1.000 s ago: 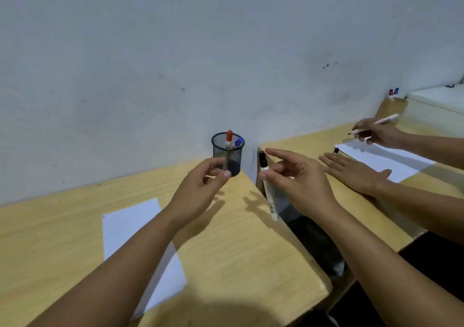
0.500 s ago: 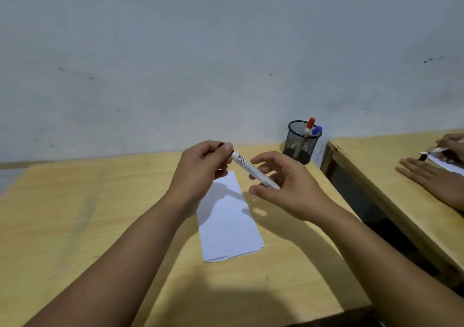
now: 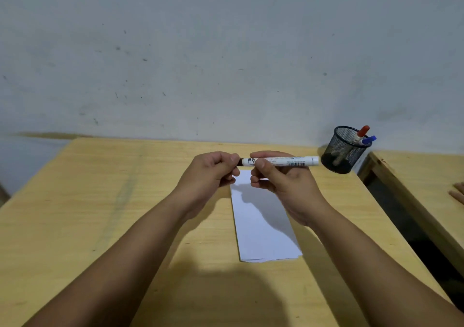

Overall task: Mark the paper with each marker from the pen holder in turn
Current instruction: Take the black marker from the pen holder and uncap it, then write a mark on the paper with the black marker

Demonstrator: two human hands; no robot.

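Note:
A white marker (image 3: pixel 288 161) with a black cap lies level above the far end of the white paper (image 3: pixel 263 226). My right hand (image 3: pixel 281 183) grips its barrel. My left hand (image 3: pixel 213 171) is closed around the black cap end, which is mostly hidden in my fingers. The black mesh pen holder (image 3: pixel 342 151) stands at the table's back right corner and holds a red-capped marker (image 3: pixel 361 132) and a blue-capped marker (image 3: pixel 367 139).
The wooden table (image 3: pixel 100 201) runs up to a grey wall. A second wooden table (image 3: pixel 414 176) stands to the right across a dark gap, and another person's fingertips (image 3: pixel 458 192) show at its right edge.
The view swung left and down onto the paper. The marker went from slanted to level, and both hands closed tighter on it, left on the cap, right on the barrel.

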